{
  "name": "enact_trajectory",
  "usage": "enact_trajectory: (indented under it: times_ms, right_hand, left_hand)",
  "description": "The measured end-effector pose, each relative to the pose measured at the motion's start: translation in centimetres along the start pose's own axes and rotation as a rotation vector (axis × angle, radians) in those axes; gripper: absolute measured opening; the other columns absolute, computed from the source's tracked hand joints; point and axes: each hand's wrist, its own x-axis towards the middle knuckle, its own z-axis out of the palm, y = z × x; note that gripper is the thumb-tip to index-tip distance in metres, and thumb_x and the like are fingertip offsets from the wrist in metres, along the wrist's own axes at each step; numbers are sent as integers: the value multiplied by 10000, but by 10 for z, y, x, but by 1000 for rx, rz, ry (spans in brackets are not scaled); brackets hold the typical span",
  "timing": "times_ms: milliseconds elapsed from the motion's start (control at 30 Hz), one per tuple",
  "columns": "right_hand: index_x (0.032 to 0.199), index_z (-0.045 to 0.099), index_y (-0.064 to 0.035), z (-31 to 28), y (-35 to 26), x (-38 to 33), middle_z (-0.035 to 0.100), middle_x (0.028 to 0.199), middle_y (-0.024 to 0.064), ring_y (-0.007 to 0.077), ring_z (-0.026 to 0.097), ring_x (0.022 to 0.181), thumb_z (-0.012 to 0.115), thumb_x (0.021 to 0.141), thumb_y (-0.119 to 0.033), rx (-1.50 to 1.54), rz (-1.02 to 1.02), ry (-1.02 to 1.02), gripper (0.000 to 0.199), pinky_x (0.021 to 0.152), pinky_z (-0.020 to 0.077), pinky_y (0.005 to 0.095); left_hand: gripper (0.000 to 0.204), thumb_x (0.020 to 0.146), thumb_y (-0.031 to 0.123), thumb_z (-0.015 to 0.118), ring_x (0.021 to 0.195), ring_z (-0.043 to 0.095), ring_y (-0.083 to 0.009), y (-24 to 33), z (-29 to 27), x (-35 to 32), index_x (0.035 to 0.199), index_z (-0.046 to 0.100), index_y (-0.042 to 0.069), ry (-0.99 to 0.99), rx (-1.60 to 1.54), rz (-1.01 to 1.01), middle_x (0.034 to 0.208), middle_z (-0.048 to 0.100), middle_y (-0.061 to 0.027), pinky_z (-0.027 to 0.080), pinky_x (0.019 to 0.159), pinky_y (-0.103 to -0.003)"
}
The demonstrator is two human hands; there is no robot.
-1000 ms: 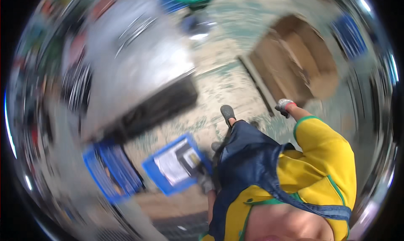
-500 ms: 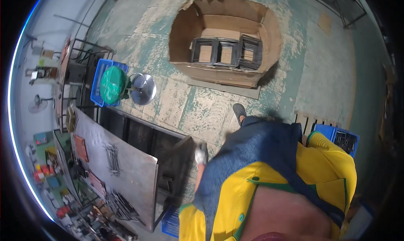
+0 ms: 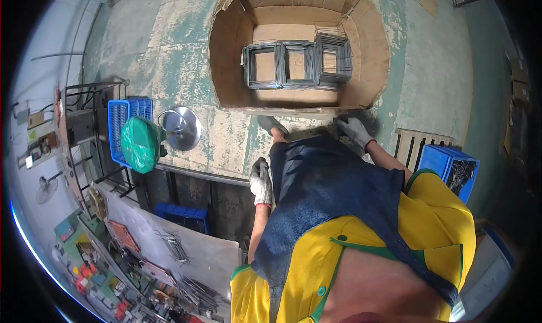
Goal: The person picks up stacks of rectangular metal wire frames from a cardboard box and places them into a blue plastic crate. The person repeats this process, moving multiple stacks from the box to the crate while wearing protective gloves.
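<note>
A large cardboard box [image 3: 231, 57] stands on the floor ahead of me. Inside it, several stacks of thin rectangular wire frames [image 3: 280, 66] lie side by side. My left hand [image 3: 261, 183], in a white glove with dark fingertips, hangs beside my apron near the metal table; its fingers are loosely bent and nothing shows in them. On the other side, my right hand [image 3: 354, 132], also gloved, is stretched forward just short of the box's near edge. Its fingers are apart and it holds nothing I can see.
A metal table [image 3: 209, 247] with wire pieces on top stands at my left, a blue crate [image 3: 183, 214] beneath it. Farther along are a round metal stool [image 3: 186, 132] and a blue basket with a green bag [image 3: 140, 145]. A blue bin [image 3: 445, 167] sits on slats at right.
I have moved closer to the cardboard box. My right hand has come into view, and my left hand has swung forward. The left shoe shows now instead of the right one.
</note>
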Motion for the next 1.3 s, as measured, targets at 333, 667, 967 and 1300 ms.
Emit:
enact_trajectory:
  times_ms: [333, 667, 967, 1300]
  right_hand:
    - [942, 591, -11, 39, -94, 50, 614, 896, 207, 384, 567, 872, 469, 870, -335, -95, 167, 104, 355, 737, 446, 414]
    - [846, 609, -40, 17, -104, 46, 603, 801, 156, 318, 587, 795, 491, 865, -288, 25, 280, 198, 276, 718, 457, 390]
    - [958, 635, -59, 13, -18, 70, 633, 848, 102, 302, 595, 793, 598, 767, -138, -218, 56, 540, 210, 727, 462, 385]
    - [871, 641, -40, -16, -19, 93, 647, 884, 118, 296, 614, 827, 504, 697, -68, -113, -52, 478, 223, 735, 458, 384]
  left_hand:
    - [303, 886, 149, 507, 1033, 542, -272, 158, -51, 212, 1119, 533, -43, 150, 208, 488, 1113, 567, -177, 404, 910, -342]
    - [408, 844, 239, 552, 1028, 533, -336, 175, 32, 271, 1221, 481, 99, -563, 677, 828, 1137, 558, -163, 422, 878, -428]
    - [895, 658, 436, 698, 1223, 359, -333, 61, 154, 415, 1347, 291, 35, -831, 1354, 783, 1332, 373, -180, 245, 1045, -451]
    - [550, 843, 144, 437, 1275, 318, -313, -43, 209, 468, 1371, 286, 115, -664, 1587, 596, 1391, 326, -138, 251, 1048, -467]
